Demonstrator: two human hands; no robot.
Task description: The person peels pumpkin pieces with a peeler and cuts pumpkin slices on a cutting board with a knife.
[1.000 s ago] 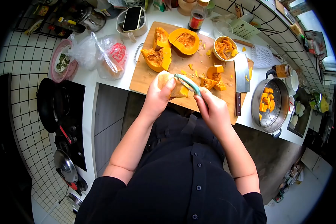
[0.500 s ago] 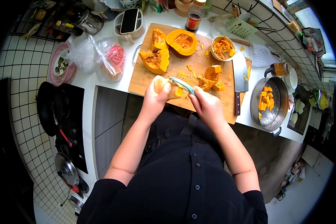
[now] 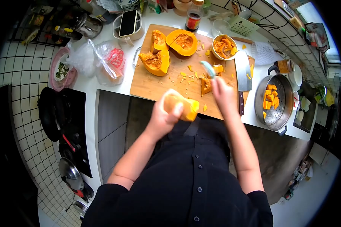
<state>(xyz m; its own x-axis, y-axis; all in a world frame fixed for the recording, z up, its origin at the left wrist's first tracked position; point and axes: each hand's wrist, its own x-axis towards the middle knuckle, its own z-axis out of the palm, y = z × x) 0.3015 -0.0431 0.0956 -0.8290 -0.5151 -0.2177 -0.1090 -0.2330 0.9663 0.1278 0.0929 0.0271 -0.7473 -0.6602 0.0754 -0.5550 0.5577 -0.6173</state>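
My left hand point(image 3: 163, 118) is closed round a partly peeled pumpkin piece point(image 3: 186, 108), held in front of the board's near edge. My right hand point(image 3: 224, 94) grips a pale green peeler point(image 3: 208, 69), raised over the wooden cutting board point(image 3: 140, 84) and apart from the held piece. Small pumpkin chunks point(image 3: 206, 86) lie on the board beside and partly behind the peeler. Large seeded pumpkin pieces point(image 3: 157, 62) rest at the board's far left. A cleaver point(image 3: 243, 73) lies along the right side, near a bowl of pumpkin scraps point(image 3: 224, 47).
A steamer pot point(image 3: 282, 111) with pumpkin cubes stands right of the board. Plastic bags point(image 3: 111, 60), a container with a phone point(image 3: 128, 23) and a sauce bottle point(image 3: 193, 20) are on the counter. The black stove point(image 3: 77, 132) is at the left.
My right hand has moved the peeler away from the held piece, up and to the right over the board. My left hand and its pumpkin piece have come lower, with the cut end tipped down.
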